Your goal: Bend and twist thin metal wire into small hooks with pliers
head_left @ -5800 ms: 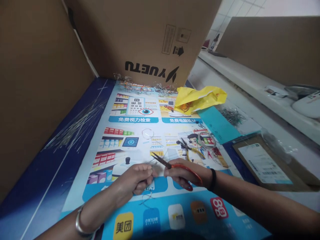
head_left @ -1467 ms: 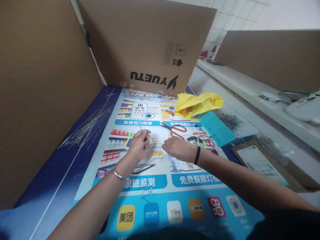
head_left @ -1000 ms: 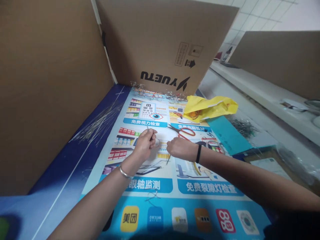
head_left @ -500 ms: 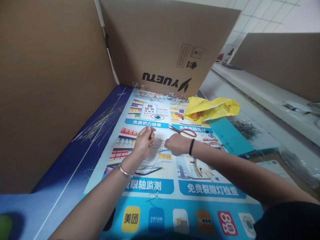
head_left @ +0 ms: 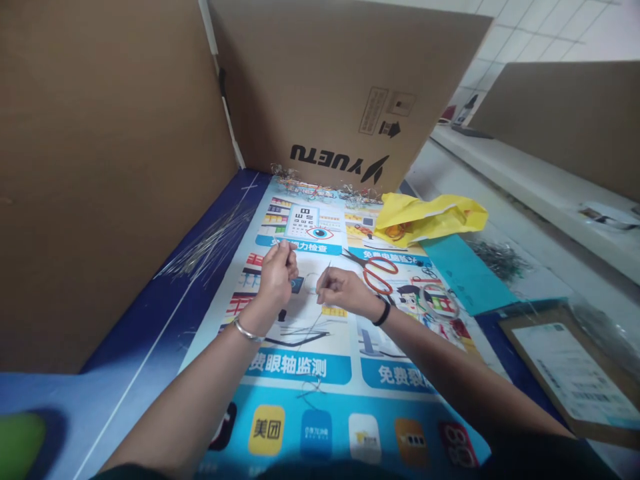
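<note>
My left hand is closed in a pinch on one end of a thin wire, which pokes up near its fingertips. My right hand pinches another thin wire end that points upward. Between the two hands a small wire loop hangs just above the printed poster mat. Red-handled scissors lie on the mat just right of my right hand. A bundle of dark cut wires lies on the mat below my hands.
Cardboard panels wall the left and back. Loose silver wires lie along the left. A yellow bag, a teal sheet, a tape ring and a labelled cardboard parcel sit to the right.
The scissors left my right hand and now lie on the mat. Both hands moved up the mat and now pinch the ends of a wire loop, drawn slightly apart.
</note>
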A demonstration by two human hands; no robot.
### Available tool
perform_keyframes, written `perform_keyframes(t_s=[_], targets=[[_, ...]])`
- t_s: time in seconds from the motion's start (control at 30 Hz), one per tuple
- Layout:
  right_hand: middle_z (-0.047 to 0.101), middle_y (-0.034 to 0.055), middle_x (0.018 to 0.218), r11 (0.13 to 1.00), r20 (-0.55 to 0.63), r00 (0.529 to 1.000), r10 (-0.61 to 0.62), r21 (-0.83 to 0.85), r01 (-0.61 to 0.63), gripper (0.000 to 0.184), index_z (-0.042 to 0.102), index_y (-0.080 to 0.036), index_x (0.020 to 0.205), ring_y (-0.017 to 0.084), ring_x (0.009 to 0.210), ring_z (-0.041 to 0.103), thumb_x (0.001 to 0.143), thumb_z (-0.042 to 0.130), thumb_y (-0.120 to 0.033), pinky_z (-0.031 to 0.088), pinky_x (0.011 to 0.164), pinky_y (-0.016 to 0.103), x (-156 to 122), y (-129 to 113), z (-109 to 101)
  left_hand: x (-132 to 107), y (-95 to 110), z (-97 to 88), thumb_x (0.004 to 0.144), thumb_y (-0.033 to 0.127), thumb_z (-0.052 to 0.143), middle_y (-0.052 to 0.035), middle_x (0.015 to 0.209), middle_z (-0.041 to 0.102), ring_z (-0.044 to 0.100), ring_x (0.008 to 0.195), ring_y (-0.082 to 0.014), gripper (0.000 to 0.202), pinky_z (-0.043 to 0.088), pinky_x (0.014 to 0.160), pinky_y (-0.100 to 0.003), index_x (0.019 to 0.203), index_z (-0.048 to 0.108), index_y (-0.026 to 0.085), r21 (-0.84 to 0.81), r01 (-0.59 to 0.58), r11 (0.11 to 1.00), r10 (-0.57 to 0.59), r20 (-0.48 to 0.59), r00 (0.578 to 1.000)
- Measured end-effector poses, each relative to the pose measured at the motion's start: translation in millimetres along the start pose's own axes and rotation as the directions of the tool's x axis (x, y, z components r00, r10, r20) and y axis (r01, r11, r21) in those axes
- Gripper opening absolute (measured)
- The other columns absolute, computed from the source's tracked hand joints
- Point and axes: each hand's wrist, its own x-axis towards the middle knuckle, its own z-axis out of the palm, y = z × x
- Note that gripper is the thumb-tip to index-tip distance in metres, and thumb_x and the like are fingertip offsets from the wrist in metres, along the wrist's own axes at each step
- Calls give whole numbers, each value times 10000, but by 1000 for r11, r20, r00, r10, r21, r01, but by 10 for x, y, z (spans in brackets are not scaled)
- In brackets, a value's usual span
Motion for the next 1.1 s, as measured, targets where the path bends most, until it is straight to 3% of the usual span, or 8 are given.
perform_keyframes(t_s=[0.23,0.43,0.57,0.67,0.73,0.83,1.1], targets=[[605,-17,619,989,-59,998,-11,-148,2,90,550,-156,723,102,561,571,641,550,-120,449,541,212,-181,178,105,-25,-45,37,762,451,581,63,519,392,283,374,-25,292,214,352,-162,763,545,162,7,44,999,-44,52,998],[615,4,672,962,-171,983,-69,-274,20,63,579,-159,678,95,553,546,656,530,-125,435,542,210,-430,196,130,-54,-68,54,763,452,580,66,532,381,251,375,-20,295,190,364,-167,795,552,160,85,83,993,-96,162,982],[618,9,684,948,-167,979,-120,-313,63,67,577,-170,674,101,560,538,663,526,-129,427,542,215,-538,166,148,-103,-103,93,774,460,560,60,543,398,266,386,-21,300,210,379,-166,791,552,160,123,90,988,-114,205,972],[619,12,706,945,-216,965,-147,-318,73,78,573,-176,702,107,572,540,674,512,-136,432,554,220,-515,143,133,-189,-164,143,793,456,535,37,595,470,402,457,-44,290,335,460,-174,790,557,167,168,54,984,-91,223,971],[616,8,705,944,-307,940,-146,-329,39,83,562,-178,722,107,567,538,681,497,-147,432,558,222,-441,142,118,-266,-229,176,814,444,506,-2,696,558,523,607,-82,285,424,611,-206,790,571,168,211,2,977,-53,235,971],[582,-17,618,919,-397,909,-122,-392,-48,61,535,-182,709,107,521,519,672,488,-172,410,532,224,-300,184,115,-375,-352,204,845,416,463,-55,864,620,568,841,-140,300,427,796,-256,815,610,156,275,-63,959,-16,276,961],[528,-27,528,820,-442,887,-136,-553,-150,124,519,-186,698,125,480,500,714,441,-280,375,481,229,-204,420,148,-517,-534,205,862,360,437,-70,961,651,590,900,-179,314,448,840,-312,987,627,143,331,-16,944,-53,197,979]])
